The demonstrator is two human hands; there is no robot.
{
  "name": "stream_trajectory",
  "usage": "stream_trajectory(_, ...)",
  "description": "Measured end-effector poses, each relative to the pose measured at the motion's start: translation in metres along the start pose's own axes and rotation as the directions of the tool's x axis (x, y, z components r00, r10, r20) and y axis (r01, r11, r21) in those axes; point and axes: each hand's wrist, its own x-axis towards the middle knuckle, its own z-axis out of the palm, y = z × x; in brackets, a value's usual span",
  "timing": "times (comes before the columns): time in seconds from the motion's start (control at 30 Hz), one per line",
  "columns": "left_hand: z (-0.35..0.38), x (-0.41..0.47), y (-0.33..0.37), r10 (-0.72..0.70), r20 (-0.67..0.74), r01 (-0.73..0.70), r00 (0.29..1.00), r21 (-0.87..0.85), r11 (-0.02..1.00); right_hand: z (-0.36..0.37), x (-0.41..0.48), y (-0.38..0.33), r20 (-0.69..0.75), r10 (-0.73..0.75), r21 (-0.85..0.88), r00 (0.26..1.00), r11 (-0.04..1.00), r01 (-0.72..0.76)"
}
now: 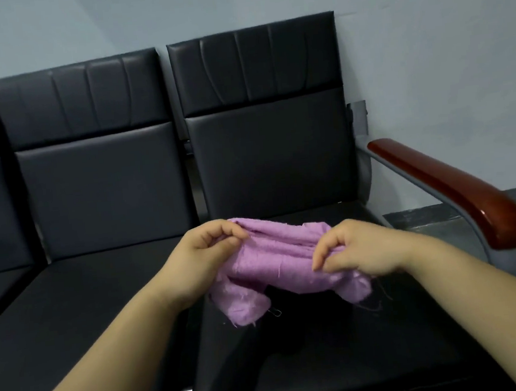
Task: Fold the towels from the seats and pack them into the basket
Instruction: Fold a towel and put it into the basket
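Observation:
A crumpled purple towel (pixel 283 261) with frayed edges hangs between both hands, a little above the right-hand black seat (pixel 341 344). My left hand (pixel 207 251) pinches the towel's upper left edge with curled fingers. My right hand (pixel 357 252) grips the towel's right side, fingers curled over the cloth. Two loose ends of the towel droop toward the seat cushion. No basket is in view.
A row of black padded seats (pixel 94 194) stands against a pale blue wall. A red-brown wooden armrest (pixel 456 190) on a grey metal frame juts out at the right end. Grey floor shows beyond it.

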Motion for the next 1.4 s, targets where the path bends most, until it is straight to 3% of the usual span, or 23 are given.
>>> stream_trajectory(0.07, -0.009, -0.003, 0.018, -0.013, 0.193, 0.003, 0.981, 0.052, 0.999, -0.019, -0.009, -0.011, -0.065, -0.035, 0.069, 0.997, 0.997, 0.040)
stream_trajectory(0.13, -0.023, -0.001, 0.039, -0.082, 0.376, -0.027, 0.923, 0.276, 0.961, -0.046, -0.021, -0.027, -0.065, -0.065, 0.116, 0.996, 0.991, 0.073)
stream_trajectory(0.2, -0.038, 0.005, 0.063, -0.129, 0.449, -0.073, 0.884, 0.405, 0.911, -0.072, -0.032, -0.044, -0.024, -0.101, 0.162, 0.995, 0.981, 0.104)
stream_trajectory(0.37, -0.073, 0.019, 0.120, -0.142, 0.489, 0.028, 0.861, 0.234, 0.972, -0.116, -0.041, -0.073, 0.099, -0.193, 0.169, 0.976, 0.970, 0.175)
stream_trajectory(0.43, -0.078, 0.031, 0.127, -0.149, 0.459, -0.017, 0.876, 0.338, 0.941, -0.126, -0.033, -0.076, 0.141, -0.137, 0.140, 0.980, 0.983, 0.118)
stream_trajectory(0.5, -0.081, 0.049, 0.123, -0.164, 0.385, -0.048, 0.908, 0.485, 0.873, -0.130, -0.015, -0.077, 0.138, -0.096, -0.078, 0.986, 0.991, 0.108)
stream_trajectory(0.57, -0.087, 0.069, 0.115, -0.167, 0.266, -0.039, 0.950, 0.627, 0.778, -0.134, 0.011, -0.077, 0.066, -0.078, -0.310, 0.995, 0.946, 0.095)
stream_trajectory(0.67, -0.105, 0.100, 0.110, -0.097, 0.094, -0.005, 0.991, 0.741, 0.671, -0.146, 0.054, -0.078, -0.154, -0.117, -0.415, 0.981, 0.909, 0.043)
stream_trajectory(0.87, -0.152, 0.153, 0.167, 0.210, -0.174, 0.022, 0.962, 0.817, 0.576, -0.214, 0.099, -0.126, -0.517, -0.300, -0.498, 0.802, 0.867, 0.004)
stream_trajectory(0.97, -0.170, 0.163, 0.196, 0.349, -0.200, -0.024, 0.916, 0.840, 0.542, -0.244, 0.098, -0.152, -0.576, -0.397, -0.552, 0.715, 0.834, 0.019)
stream_trajectory(1.07, -0.174, 0.155, 0.205, 0.420, -0.180, -0.069, 0.890, 0.856, 0.512, -0.246, 0.085, -0.158, -0.598, -0.422, -0.570, 0.681, 0.822, 0.009)
stream_trajectory(1.2, -0.150, 0.115, 0.180, 0.310, -0.081, -0.087, 0.947, 0.866, 0.493, -0.209, 0.065, -0.125, -0.523, -0.345, -0.482, 0.779, 0.874, 0.063)
stream_trajectory(1.3, -0.122, 0.079, 0.139, 0.123, 0.035, -0.101, 0.992, 0.804, 0.586, -0.159, 0.049, -0.087, -0.394, -0.256, -0.425, 0.882, 0.902, 0.072)
stream_trajectory(1.4, -0.089, 0.043, 0.083, -0.100, 0.112, -0.020, 0.989, 0.760, 0.650, -0.102, 0.036, -0.049, -0.160, -0.096, -0.339, 0.983, 0.940, 0.037)
